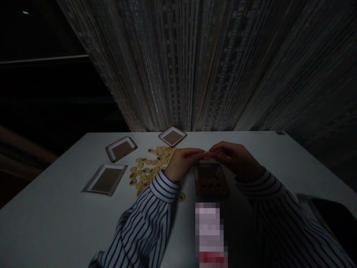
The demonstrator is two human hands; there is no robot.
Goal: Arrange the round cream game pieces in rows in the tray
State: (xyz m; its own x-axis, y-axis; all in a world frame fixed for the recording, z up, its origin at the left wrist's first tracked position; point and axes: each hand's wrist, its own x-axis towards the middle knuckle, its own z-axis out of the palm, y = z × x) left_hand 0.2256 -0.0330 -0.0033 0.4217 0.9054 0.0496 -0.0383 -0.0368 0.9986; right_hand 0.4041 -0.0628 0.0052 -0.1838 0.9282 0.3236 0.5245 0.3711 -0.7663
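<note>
Between the fingertips of both hands is one round xiangqi piece [206, 155] with a red character on it. My left hand [182, 162] pinches it from the left, and my right hand [237, 158] pinches it from the right. Just below them on the table sits a small box [212, 169] with several pieces [210, 182] lined up along its near part. To the left of my left hand, many loose xiangqi pieces [149, 171] lie scattered, some showing dark characters and some plain. A single piece [181, 196] rests apart, beside my left sleeve.
Three shallow trays or lids stand on the white table [55, 201]: one near left [104, 179], one far left [121, 149], one at the back [172, 136]. A dark object [331, 212] lies at the right. A string curtain [189, 67] hangs behind the table.
</note>
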